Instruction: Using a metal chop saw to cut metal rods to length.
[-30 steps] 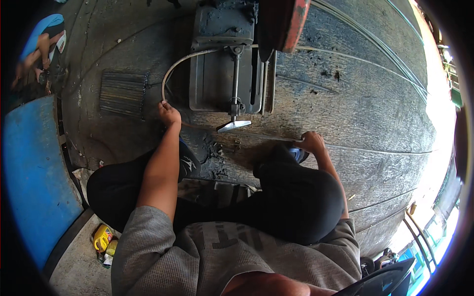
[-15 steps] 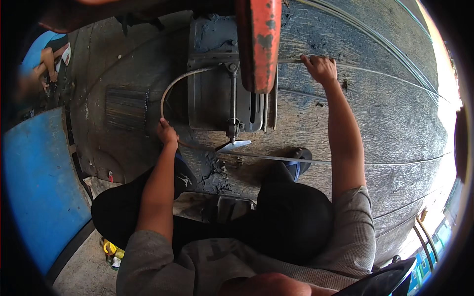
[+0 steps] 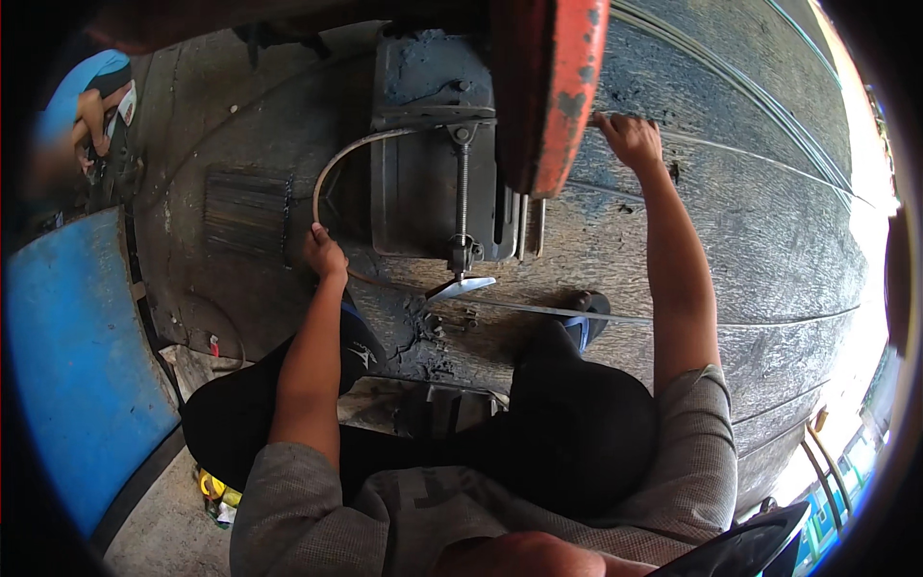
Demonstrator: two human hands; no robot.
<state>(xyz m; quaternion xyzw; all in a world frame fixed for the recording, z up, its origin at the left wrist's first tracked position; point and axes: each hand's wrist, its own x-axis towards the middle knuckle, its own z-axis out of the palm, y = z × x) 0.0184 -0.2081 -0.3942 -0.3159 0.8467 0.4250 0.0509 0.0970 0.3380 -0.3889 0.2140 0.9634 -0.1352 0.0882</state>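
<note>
My left hand (image 3: 326,254) is closed round a thin metal strip (image 3: 323,173), at the left of its U-shaped bend. From there the strip's upper run passes over the dark metal base (image 3: 404,202) of a machine and behind a chipped red machine arm (image 3: 564,106). Its lower run goes off to the right, past my foot. At the upper right, my right hand (image 3: 632,141) is closed on the upper run, right of the red arm. Between the runs, on the base, lies a threaded clamp screw (image 3: 462,192) with a shiny angled handle (image 3: 463,287).
Long thin rods (image 3: 750,88) lie across the worn floor (image 3: 731,240) at the upper right. A blue panel (image 3: 77,356) stands at the left. Another person in blue (image 3: 72,106) crouches at the far left. My sandalled foot (image 3: 585,322) is beside the lower run.
The red arm appears farther right in the picture, and the machine base has shifted slightly right. Both hands keep their hold on the strip, nearly in the same places.
</note>
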